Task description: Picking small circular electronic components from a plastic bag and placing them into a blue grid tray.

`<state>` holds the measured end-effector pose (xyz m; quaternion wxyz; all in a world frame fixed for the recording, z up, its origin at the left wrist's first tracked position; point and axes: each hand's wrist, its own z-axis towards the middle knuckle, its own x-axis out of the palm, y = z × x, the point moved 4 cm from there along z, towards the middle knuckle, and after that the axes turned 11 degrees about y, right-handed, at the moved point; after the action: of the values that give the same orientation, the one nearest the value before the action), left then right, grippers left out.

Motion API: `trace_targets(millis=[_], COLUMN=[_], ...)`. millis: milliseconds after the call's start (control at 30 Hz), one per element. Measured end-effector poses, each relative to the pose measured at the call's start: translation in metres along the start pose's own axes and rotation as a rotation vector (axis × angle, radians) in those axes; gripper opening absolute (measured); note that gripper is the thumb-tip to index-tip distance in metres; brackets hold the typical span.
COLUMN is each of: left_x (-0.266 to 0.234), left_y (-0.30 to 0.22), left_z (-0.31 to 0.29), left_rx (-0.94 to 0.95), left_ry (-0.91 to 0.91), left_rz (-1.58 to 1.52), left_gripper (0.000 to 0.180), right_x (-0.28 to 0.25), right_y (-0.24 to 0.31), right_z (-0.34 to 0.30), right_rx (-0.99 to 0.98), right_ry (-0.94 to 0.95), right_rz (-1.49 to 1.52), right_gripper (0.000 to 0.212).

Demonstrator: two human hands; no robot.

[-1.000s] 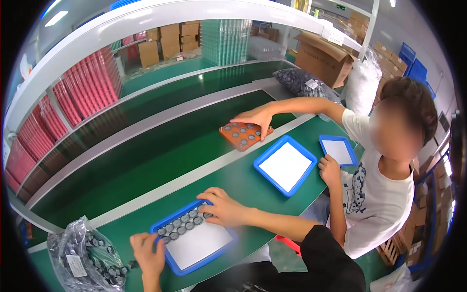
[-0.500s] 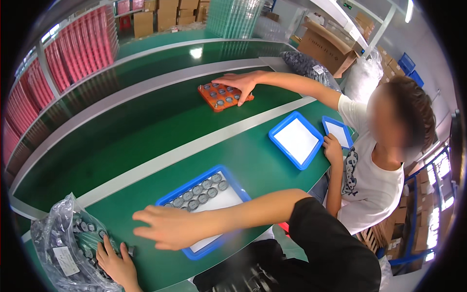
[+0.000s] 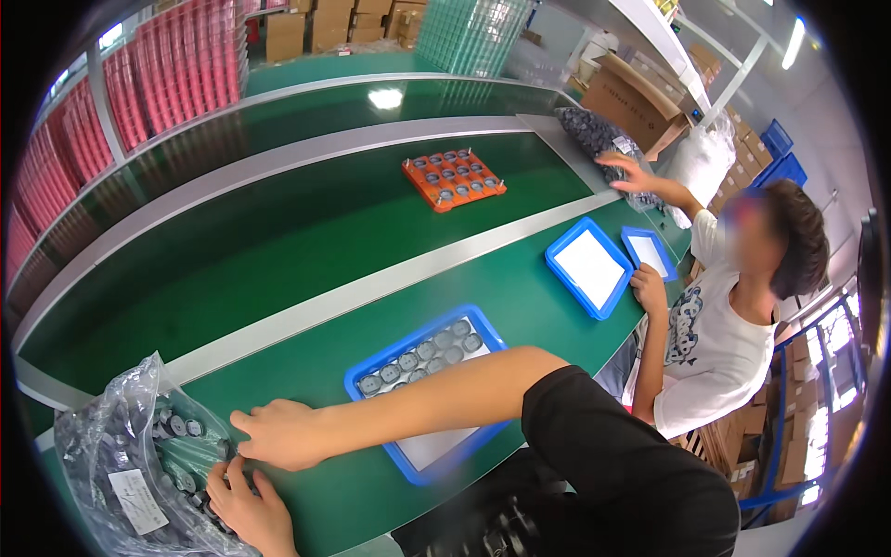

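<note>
A clear plastic bag (image 3: 102, 464) of grey round knob-like parts lies at the lower left, its mouth facing my hands. At that mouth my left hand (image 3: 252, 509) has its fingers curled toward the thumb; what lies between them is too hidden to name. My right hand (image 3: 283, 434) reaches across just above it, thumb and forefinger apart, almost touching the left fingertips. Under my right forearm stands a blue tray (image 3: 364, 364) with a white sheet, partly covered by the arm. Grey round parts (image 3: 408, 361) sit in rows along its far side.
An orange fixture (image 3: 455, 178) filled with grey round parts rests on the green belt beyond the rail. At right, another person's hand (image 3: 633, 174) is near a dark bag (image 3: 594, 135), the other at a small blue tray (image 3: 650, 251). A larger blue tray (image 3: 568, 269) stands beside it.
My right hand has moved left and down to meet my left hand at the bag. The other person's hand has left the orange fixture and moved right toward the dark bag. My view has shifted slightly.
</note>
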<state>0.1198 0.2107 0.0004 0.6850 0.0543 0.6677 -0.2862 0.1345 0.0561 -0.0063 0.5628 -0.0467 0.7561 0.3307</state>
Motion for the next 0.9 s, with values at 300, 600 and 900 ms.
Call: trace_targets(millis=[300, 600, 900], left_x=[-0.001, -0.043, 0.019], left_y=[0.012, -0.023, -0.095], left_z=[0.012, 0.014, 0.013], left_rx=[0.084, 0.243, 0.522], left_ry=[0.033, -0.245, 0.135], left_rz=[-0.169, -0.335, -0.404], left_gripper=[0.027, 0.033, 0.040], right_x=[-0.002, -0.073, -0.012], right_y=[-0.013, -0.020, -0.018], right_z=[0.010, -0.135, -0.261], right_rx=[-0.092, 0.040, 0.254], right_ry=[-0.152, -0.391, -0.397], right_rz=[0.179, 0.818, 0.209], right_gripper=[0.017, 0.030, 0.013])
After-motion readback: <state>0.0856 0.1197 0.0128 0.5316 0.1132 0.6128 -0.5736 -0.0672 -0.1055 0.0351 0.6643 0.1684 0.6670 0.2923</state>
